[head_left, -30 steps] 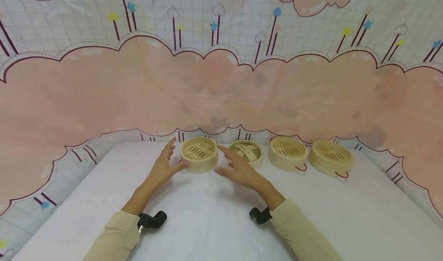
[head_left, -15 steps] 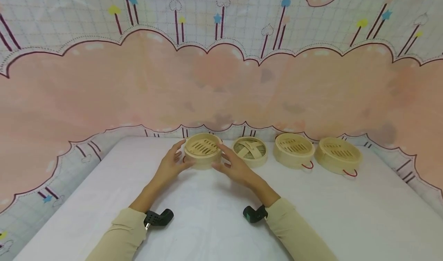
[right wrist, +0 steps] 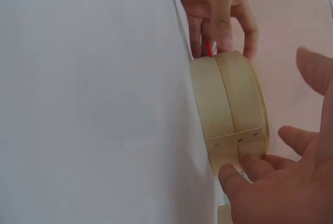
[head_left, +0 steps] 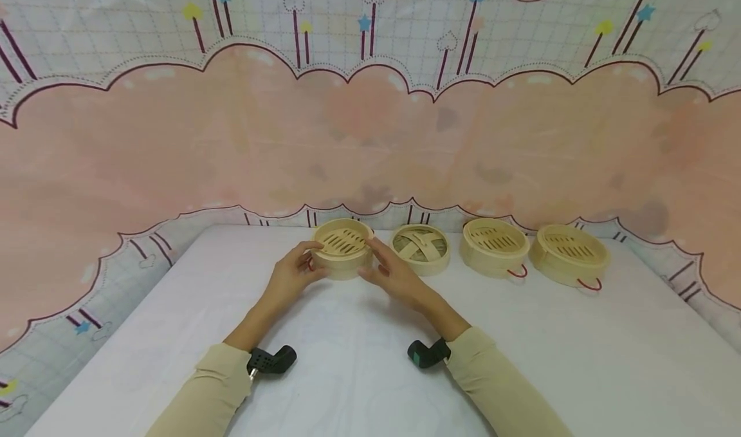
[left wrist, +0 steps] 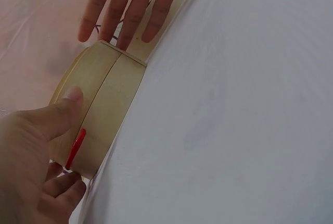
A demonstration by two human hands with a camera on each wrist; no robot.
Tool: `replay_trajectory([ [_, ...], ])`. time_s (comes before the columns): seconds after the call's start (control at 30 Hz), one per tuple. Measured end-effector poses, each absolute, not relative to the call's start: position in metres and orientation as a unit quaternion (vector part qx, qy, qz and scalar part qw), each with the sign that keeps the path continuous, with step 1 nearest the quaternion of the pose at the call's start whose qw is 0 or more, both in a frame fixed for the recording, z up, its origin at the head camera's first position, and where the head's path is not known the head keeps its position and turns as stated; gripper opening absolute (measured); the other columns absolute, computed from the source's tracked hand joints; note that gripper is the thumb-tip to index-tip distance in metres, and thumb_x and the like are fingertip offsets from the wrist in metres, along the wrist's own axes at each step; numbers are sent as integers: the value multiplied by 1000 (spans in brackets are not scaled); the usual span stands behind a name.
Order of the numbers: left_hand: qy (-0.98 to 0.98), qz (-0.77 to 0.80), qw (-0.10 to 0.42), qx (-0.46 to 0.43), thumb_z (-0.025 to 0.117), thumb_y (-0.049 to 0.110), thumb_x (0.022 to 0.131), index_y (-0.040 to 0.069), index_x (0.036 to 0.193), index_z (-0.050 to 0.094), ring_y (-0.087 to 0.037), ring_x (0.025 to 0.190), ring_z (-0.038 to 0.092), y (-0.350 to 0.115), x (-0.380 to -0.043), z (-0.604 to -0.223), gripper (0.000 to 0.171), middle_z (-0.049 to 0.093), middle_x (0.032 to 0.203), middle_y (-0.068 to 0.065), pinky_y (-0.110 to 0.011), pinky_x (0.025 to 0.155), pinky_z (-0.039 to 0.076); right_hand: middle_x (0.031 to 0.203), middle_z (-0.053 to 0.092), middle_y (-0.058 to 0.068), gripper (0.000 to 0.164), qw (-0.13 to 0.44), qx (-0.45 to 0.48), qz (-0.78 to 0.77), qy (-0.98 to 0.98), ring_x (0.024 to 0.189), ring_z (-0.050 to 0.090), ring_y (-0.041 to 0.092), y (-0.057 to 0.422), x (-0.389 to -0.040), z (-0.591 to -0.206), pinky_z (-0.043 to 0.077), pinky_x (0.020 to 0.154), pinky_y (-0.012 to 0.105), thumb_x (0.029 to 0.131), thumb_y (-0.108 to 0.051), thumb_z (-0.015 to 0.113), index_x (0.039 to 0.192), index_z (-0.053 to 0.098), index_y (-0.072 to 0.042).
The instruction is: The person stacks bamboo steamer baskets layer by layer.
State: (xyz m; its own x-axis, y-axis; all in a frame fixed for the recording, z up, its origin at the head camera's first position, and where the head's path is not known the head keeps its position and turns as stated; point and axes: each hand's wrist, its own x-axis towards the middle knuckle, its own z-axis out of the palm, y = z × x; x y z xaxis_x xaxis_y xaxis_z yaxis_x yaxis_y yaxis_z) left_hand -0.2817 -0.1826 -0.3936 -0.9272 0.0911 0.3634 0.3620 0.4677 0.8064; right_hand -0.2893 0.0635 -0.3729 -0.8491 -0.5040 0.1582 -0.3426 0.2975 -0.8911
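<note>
A round bamboo steamer basket (head_left: pixel 341 264) with a slatted top sits on the white table, between both hands. My left hand (head_left: pixel 289 276) grips its left side. In the left wrist view, the thumb (left wrist: pixel 67 109) lies on the basket's wall and the other fingers curl behind it, beside a red loop (left wrist: pixel 76 148). My right hand (head_left: pixel 396 279) is at its right side; in the right wrist view the fingers (right wrist: pixel 255 168) are extended and some touch the wall. The basket's far side is hidden.
To the right stands a bamboo steamer lid with a woven cross top (head_left: pixel 419 250). Beyond it are two more slatted steamer baskets, one nearer (head_left: pixel 494 249) and one farther right (head_left: pixel 570 257), each with a red loop. A patterned cloth backdrop (head_left: pixel 370 141) rises behind the table (head_left: pixel 359 372).
Both hands have closed in on the left basket from either side; the left fingers now hold it. The view has shifted slightly. The other steamer pieces stay in place.
</note>
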Motion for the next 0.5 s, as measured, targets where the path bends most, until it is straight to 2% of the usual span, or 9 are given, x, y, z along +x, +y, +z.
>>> replay_trajectory([
  [0.23,-832,-518,163,-116,80,5,76,5,113,60,-40,118,53,-180,-282,-395,42,50,134,-23,-40,95,46,156,17,18,65,51,-295,-552,778,141,19,30,62,-289,-376,26,110,44,96,-16,60,149,26,1],
  [0.5,-818,-546,160,-85,81,6,74,5,105,63,-35,114,57,-181,-276,-389,36,58,125,-18,-35,92,49,153,18,25,59,59,-290,-552,780,140,20,35,62,-263,-349,24,110,46,96,-8,58,144,29,9],
])
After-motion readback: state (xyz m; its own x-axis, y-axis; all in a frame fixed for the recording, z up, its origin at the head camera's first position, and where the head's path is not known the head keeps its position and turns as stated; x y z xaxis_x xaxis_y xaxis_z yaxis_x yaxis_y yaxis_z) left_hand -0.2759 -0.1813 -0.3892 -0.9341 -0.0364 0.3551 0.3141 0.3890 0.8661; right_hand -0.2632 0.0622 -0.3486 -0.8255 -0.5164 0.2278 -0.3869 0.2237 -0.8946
